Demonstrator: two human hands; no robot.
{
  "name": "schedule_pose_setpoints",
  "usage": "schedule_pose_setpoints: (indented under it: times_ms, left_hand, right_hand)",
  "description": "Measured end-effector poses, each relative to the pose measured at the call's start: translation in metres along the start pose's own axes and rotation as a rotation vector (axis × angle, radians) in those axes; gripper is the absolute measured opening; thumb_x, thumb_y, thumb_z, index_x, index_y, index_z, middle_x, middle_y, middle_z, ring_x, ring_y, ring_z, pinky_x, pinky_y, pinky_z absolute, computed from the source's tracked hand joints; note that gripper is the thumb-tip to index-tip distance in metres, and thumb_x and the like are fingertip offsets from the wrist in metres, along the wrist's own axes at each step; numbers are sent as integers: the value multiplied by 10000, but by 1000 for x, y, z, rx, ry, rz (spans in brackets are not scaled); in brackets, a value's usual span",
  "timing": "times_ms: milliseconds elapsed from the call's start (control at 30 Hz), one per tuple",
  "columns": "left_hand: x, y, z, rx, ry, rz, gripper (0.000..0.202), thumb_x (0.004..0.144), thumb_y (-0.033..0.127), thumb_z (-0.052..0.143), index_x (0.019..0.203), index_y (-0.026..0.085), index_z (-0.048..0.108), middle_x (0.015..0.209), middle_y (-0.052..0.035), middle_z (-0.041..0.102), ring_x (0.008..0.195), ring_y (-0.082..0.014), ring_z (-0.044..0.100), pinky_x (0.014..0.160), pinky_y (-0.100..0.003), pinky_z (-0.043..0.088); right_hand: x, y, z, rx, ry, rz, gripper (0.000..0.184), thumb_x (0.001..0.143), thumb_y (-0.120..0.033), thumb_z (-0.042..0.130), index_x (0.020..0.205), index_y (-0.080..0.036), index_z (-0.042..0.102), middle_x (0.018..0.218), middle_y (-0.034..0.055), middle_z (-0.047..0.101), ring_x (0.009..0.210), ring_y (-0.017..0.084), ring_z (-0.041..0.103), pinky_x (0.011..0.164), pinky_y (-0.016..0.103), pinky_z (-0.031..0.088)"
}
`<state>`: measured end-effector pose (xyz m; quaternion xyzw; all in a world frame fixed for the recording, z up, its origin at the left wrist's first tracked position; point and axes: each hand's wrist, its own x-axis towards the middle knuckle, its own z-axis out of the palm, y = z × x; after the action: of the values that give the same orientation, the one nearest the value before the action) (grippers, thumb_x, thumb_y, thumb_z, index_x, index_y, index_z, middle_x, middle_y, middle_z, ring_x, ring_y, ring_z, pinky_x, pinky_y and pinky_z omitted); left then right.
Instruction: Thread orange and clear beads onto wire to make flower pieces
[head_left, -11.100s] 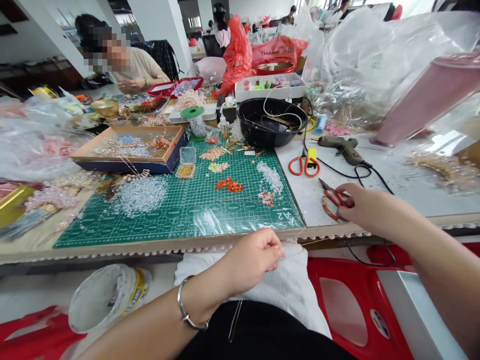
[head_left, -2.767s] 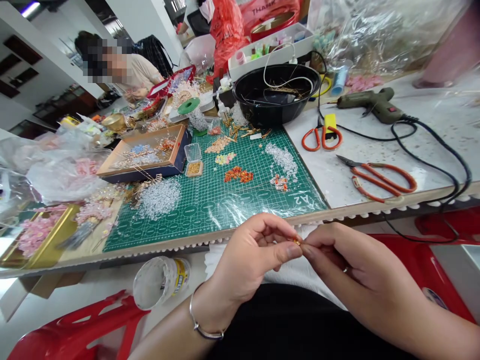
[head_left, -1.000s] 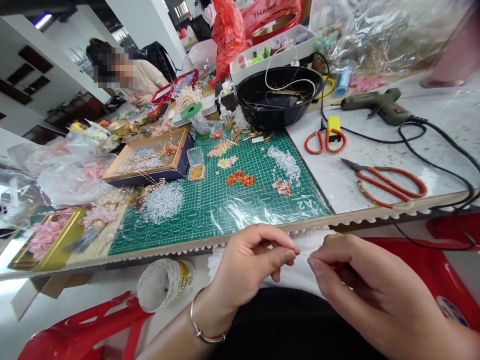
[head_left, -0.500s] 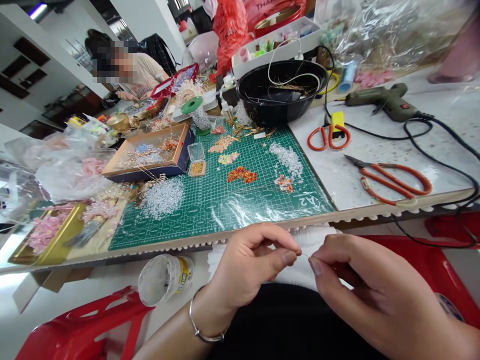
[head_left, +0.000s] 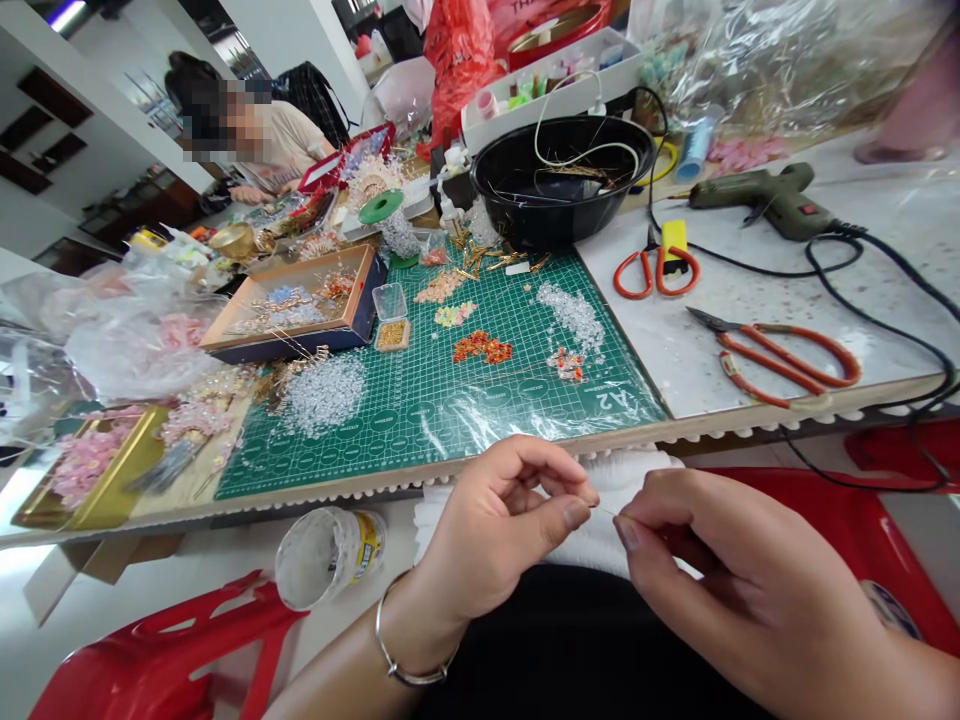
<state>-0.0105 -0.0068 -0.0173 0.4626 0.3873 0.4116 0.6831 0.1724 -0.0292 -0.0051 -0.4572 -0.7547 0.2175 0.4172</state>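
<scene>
Over my lap, just below the table's front edge, my left hand (head_left: 502, 525) and my right hand (head_left: 712, 570) meet fingertip to fingertip. Both are closed in a pinch on a thin wire (head_left: 606, 512) that spans the small gap between them. A silver bangle (head_left: 401, 650) circles my left wrist. A white cloth (head_left: 611, 505) lies on my lap under the hands. Beyond them a green cutting mat (head_left: 420, 400) carries piles of clear beads (head_left: 319, 390), orange beads (head_left: 484, 350) and small mixed beads (head_left: 566, 365).
Orange-handled snips (head_left: 780, 355), orange scissors (head_left: 652, 275) and a green glue gun (head_left: 757, 195) with its black cord lie at the right. A black bowl (head_left: 562, 170) stands behind the mat, a brown tray (head_left: 300, 305) to its left. A co-worker sits at far left. Red stools stand below.
Eleven seconds ago my right hand rested on the snips; it has since left them and joined the left hand. In the last second the pinching fingers have barely shifted.
</scene>
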Motion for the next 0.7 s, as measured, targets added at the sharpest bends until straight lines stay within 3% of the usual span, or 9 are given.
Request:
schedule_pose_setpoints:
  times_ms: [167,500,600,700]
  left_hand:
    - [-2,3,-1,149,-14,14,150,837,232,779,950,199,686,861,-28,668,782,-122,609,685,-229,485]
    - [0,18,3,542,-72,214,72,892,229,694,954,194,706,822,-42,692,721,-143,619,605,-246,467]
    - [2,21,2,664,-37,222,45,894,225,700,918,198,727,808,-23,720,690,-121,608,596,-229,444]
    - [8,25,-2,771,-15,186,93,868,255,740,804,192,715,744,2,711,675,-114,601,627,-231,443]
  right_hand:
    - [-1,1,0,-20,-9,4,209,845,-106,488,679,-226,529,508,-50,513,411,79,447,389,187,361]
    - [-4,7,4,18,-54,46,207,897,-157,521,704,-230,530,530,-46,536,428,96,483,405,201,395]
    - [-6,11,4,59,-113,90,187,949,-178,496,783,-232,564,591,-27,615,479,116,568,446,212,452]
    - [-6,16,4,121,-157,174,105,980,-242,517,990,-238,622,767,13,723,649,155,693,571,241,546]
